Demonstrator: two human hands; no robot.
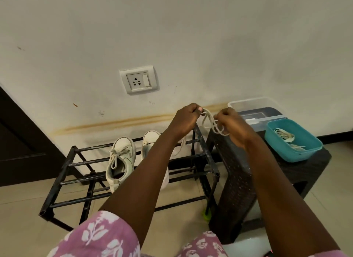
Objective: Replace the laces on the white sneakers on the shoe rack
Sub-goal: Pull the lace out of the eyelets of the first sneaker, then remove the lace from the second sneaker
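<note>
So you were partway in, no further. Your left hand [184, 121] and right hand [232, 125] were both raised at centre frame, each pinched on a loose off-white lace [211, 122] that looped between them, with one tail trailing down toward the rack. It was probably the old lace from the right sneaker [150, 140], though your left forearm covered most of that shoe, so you could not be sure its eyelets were bare. The left sneaker [120, 161] still wore its lace, tied in a bow, so that whole shoe was left to do.

Both shoes stood on the top bars of the black shoe rack [63, 172] at lower centre. More laces lay in the teal tray [315, 144] at right of frame, which sat on the dark stool [235, 180] beside a clear container [254, 103].

For room: the stool stood tight against the rack's right end, and the tray sat close to the stool's near edge, so a careless elbow could have nudged it. Left of the shoes, the rack bars were free.
</note>
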